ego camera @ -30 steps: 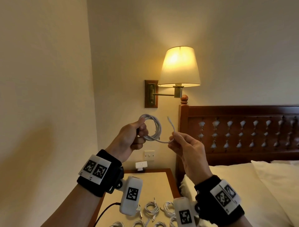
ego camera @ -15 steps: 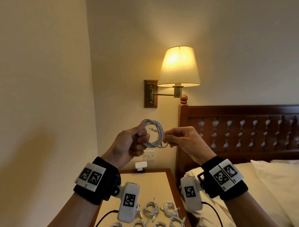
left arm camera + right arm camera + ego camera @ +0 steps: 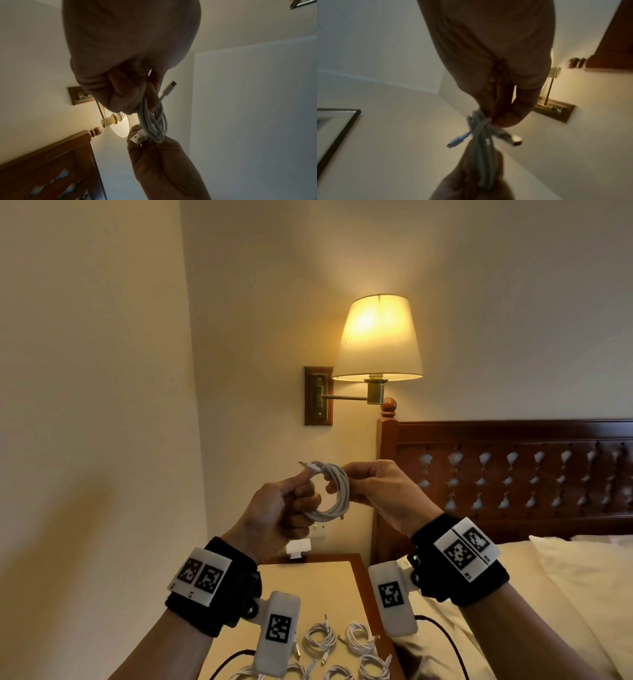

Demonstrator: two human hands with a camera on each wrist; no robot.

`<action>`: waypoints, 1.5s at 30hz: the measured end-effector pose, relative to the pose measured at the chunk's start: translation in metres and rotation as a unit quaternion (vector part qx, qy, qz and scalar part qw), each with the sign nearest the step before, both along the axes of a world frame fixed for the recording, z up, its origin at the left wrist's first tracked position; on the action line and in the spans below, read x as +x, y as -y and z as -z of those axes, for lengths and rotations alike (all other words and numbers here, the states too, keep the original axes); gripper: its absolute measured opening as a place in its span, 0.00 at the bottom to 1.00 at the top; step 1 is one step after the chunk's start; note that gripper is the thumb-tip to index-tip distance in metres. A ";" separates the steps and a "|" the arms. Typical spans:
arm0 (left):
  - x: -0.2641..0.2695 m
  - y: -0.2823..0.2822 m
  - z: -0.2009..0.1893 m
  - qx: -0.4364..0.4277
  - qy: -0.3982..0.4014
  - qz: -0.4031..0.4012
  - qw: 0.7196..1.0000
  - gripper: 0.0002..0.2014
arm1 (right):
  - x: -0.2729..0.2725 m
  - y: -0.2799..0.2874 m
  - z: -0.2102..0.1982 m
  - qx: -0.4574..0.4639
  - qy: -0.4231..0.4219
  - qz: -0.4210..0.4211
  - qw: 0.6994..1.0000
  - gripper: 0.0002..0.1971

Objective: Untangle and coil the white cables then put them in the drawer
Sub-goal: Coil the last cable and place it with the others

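Note:
I hold one white cable coil (image 3: pixel 334 494) up in front of the wall, between both hands. My left hand (image 3: pixel 303 491) grips the coil's left side with thumb and curled fingers. My right hand (image 3: pixel 346 486) pinches its right side. A small plug (image 3: pixel 308 465) sticks out at the coil's upper left. In the left wrist view the coil (image 3: pixel 152 121) hangs from my left hand (image 3: pixel 130 83), with a USB plug (image 3: pixel 137 138) against my right hand's fingers (image 3: pixel 154 152). In the right wrist view my right hand (image 3: pixel 496 116) pinches the coil (image 3: pixel 482 148). No drawer is in view.
Several coiled white cables (image 3: pixel 322 638) lie on the nightstand (image 3: pixel 325 583) below my hands. A lit wall lamp (image 3: pixel 376 337) hangs above, a wooden headboard (image 3: pixel 513 474) and the bed (image 3: pixel 565 594) are at right, and a plain wall is at left.
My right hand turned over and closed in on the coil with the loose end. The free tail is now wound in, and the small plug sticks out at the upper left.

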State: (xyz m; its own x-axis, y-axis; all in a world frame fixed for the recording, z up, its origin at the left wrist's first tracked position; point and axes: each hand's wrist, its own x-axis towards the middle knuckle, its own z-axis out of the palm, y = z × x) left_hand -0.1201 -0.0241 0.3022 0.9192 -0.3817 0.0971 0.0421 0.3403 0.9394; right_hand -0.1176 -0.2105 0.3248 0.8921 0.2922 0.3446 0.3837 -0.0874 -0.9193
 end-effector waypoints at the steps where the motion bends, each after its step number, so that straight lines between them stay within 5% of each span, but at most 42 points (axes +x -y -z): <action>1: 0.000 0.002 0.001 0.004 0.005 -0.008 1.000 0.20 | -0.001 -0.004 0.001 0.028 -0.021 -0.006 0.999 0.10; 7: 0.002 0.001 0.004 0.013 0.018 -0.069 0.997 0.18 | -0.006 -0.005 0.001 0.167 -0.118 -0.102 0.973 0.17; 10: 0.001 0.000 0.006 0.027 0.026 -0.065 0.997 0.17 | -0.005 -0.004 0.006 0.080 -0.035 -0.091 0.992 0.16; 16: -0.009 -0.008 0.007 0.028 0.064 -0.009 0.998 0.21 | -0.003 0.000 0.018 0.048 0.051 -0.031 0.997 0.17; 19: -0.012 -0.003 0.010 0.155 0.163 -0.087 0.970 0.27 | -0.002 -0.002 0.019 0.004 0.087 -0.009 0.996 0.17; 21: -0.012 0.005 0.012 0.168 0.212 -0.171 0.947 0.20 | -0.001 -0.004 0.018 -0.032 0.111 0.007 0.993 0.18; 24: -0.005 0.009 0.018 0.188 0.335 -0.292 0.876 0.14 | 0.002 -0.005 0.017 -0.072 0.135 0.016 0.988 0.17; 29: 0.006 0.000 0.028 0.298 0.513 -0.487 0.642 0.12 | 0.008 -0.003 0.027 -0.095 0.132 0.016 0.987 0.16; 31: 0.006 -0.001 0.026 0.318 0.541 -0.488 0.607 0.09 | 0.011 -0.002 0.032 -0.082 0.126 0.004 0.989 0.15; 34: 0.009 -0.004 0.025 0.387 0.532 -0.449 0.604 0.09 | 0.015 0.001 0.037 -0.062 0.107 -0.010 0.992 0.15; 38: 0.015 -0.007 0.025 0.437 0.540 -0.394 0.601 0.10 | 0.018 -0.007 0.040 -0.197 0.183 0.024 0.963 0.13; 45: 0.012 -0.011 0.022 0.415 0.541 -0.386 0.622 0.07 | 0.014 -0.012 0.049 -0.239 0.271 0.048 0.931 0.16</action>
State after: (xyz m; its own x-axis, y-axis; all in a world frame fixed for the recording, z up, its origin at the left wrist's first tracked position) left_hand -0.1086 -0.0135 0.2806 0.4284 -0.1982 0.8816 -0.6423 -0.7531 0.1428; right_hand -0.1039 -0.1982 0.2754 0.6546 0.4557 0.6033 0.7496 -0.4947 -0.4397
